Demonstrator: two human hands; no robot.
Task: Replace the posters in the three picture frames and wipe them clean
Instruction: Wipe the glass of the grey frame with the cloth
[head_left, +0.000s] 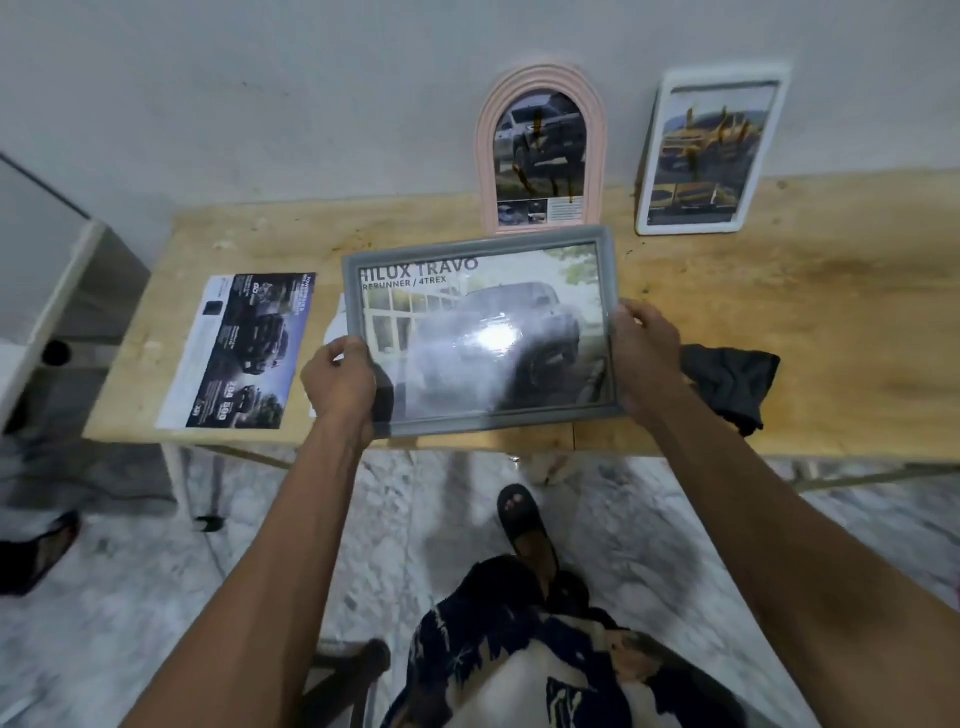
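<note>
The person held a grey picture frame (480, 327) above the front edge of the wooden table (779, 322), tilted toward the camera. The left hand (338, 375) gripped its lower left side, and the right hand (644, 358) gripped its right side, fingers curled around the edge. Inside was a poster of a pickup truck; the glass looked hazy, perhaps only from glare. A loose poster (241, 351) lay flat on the table to the left of the frame. A dark cloth (732, 382) lay on the table just beside the right hand. A pink arched frame (542, 150) and a white frame (709, 153) leaned against the wall, both with smeared glass.
</note>
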